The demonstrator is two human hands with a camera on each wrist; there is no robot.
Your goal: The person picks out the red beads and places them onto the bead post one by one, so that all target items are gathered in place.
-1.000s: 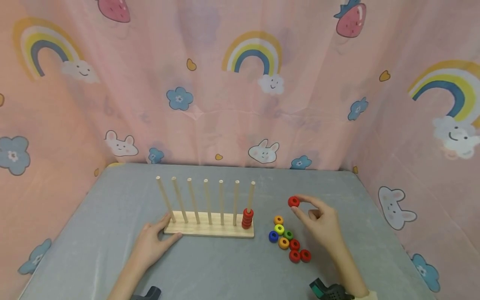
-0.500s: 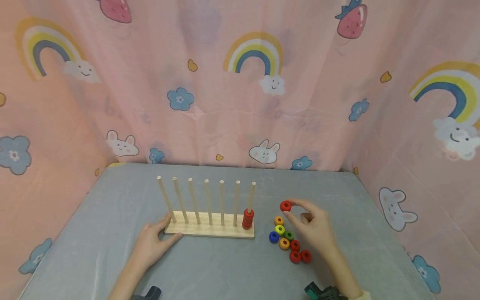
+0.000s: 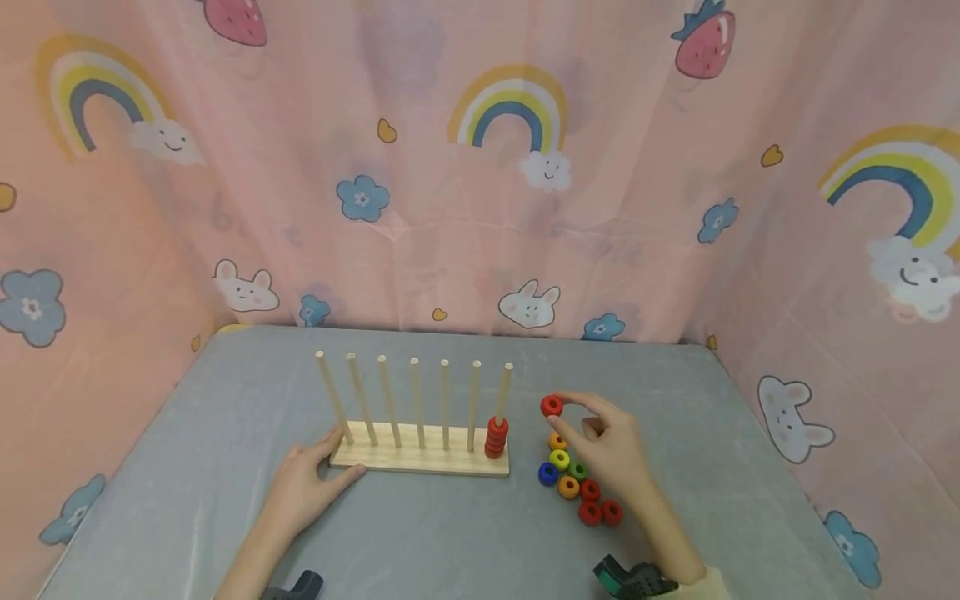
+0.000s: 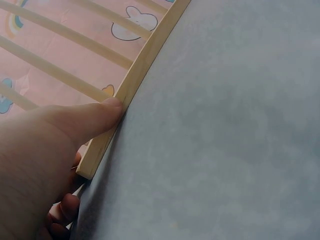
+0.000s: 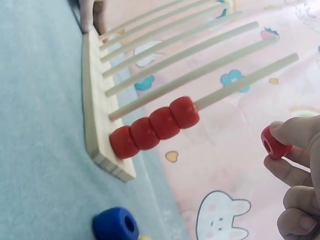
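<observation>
Fingers (image 5: 287,171) pinch bead (image 5: 279,148) above table (image 3: 420,533), pink curtain (image 3: 465,250) behind.

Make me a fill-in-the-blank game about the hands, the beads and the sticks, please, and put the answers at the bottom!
1. The color of the bead pinched in the right hand is ____.
2. The wooden board has ____ upright sticks in a row.
3. The stack of red beads on the rightmost stick is ____ beads tall.
4. Left or right? The left hand grips the board at its ____ end.

Missing words: red; seven; four; left.
</observation>
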